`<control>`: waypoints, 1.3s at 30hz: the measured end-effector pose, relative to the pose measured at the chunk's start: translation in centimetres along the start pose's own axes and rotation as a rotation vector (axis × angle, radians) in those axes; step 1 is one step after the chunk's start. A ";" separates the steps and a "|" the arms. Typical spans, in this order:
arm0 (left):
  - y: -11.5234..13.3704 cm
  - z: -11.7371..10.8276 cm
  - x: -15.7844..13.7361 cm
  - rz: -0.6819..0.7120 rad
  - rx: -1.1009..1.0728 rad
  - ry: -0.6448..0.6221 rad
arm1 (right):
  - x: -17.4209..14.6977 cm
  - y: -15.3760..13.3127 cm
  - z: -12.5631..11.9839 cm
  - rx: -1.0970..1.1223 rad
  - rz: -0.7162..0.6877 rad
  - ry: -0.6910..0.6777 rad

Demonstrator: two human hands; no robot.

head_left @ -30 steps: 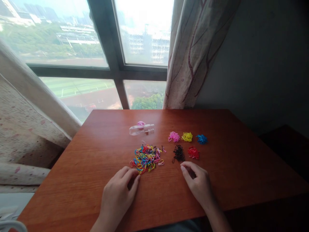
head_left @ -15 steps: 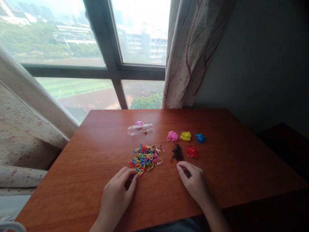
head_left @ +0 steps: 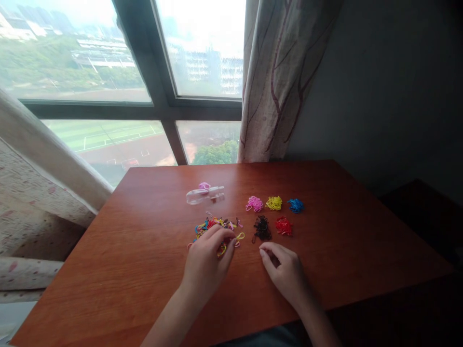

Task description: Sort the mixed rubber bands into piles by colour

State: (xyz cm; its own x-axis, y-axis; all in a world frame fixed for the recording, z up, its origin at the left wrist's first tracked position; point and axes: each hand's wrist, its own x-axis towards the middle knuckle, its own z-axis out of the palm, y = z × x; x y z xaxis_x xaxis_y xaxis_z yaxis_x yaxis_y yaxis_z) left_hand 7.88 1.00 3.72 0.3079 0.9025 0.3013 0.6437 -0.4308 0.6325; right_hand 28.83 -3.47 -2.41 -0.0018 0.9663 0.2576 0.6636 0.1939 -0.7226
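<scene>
My left hand [head_left: 211,255] is closed in a pinch over the mixed pile. A yellow stitch marker [head_left: 240,236], a small pin-shaped plastic loop, sticks out from its fingertips. Beneath and behind that hand lies the mixed pile of coloured stitch markers [head_left: 214,222], partly covered. My right hand [head_left: 284,267] rests on the table just below the black markers [head_left: 262,228], thumb and forefinger pressed together; whatever may be between them is hidden. Red markers [head_left: 284,226] lie right of the black ones. Behind are pink [head_left: 255,204], yellow [head_left: 274,203] and blue [head_left: 295,206] heaps.
A clear plastic bottle-like container [head_left: 197,196] lies on its side at the back of the brown wooden table [head_left: 144,231], with a pink item [head_left: 204,186] at it. A window [head_left: 159,111] and curtains [head_left: 278,86] stand behind the table.
My left hand has moved right and forward from the pile's near edge to over it, and a yellow stitch marker now shows at its fingertips. My right hand stays pinched near the black heap.
</scene>
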 end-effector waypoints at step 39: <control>-1.8 -0.8 -0.8 0.027 -0.065 0.018 | -0.1 -0.3 0.0 -0.044 -0.009 -0.015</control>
State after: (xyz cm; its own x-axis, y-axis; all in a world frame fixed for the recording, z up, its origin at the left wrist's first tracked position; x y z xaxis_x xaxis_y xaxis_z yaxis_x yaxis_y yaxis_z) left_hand 5.94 1.04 2.88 0.3115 0.8908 0.3307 0.5884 -0.4541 0.6690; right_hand 28.63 -3.58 -2.27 -0.0190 0.9671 0.2537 0.6958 0.1950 -0.6913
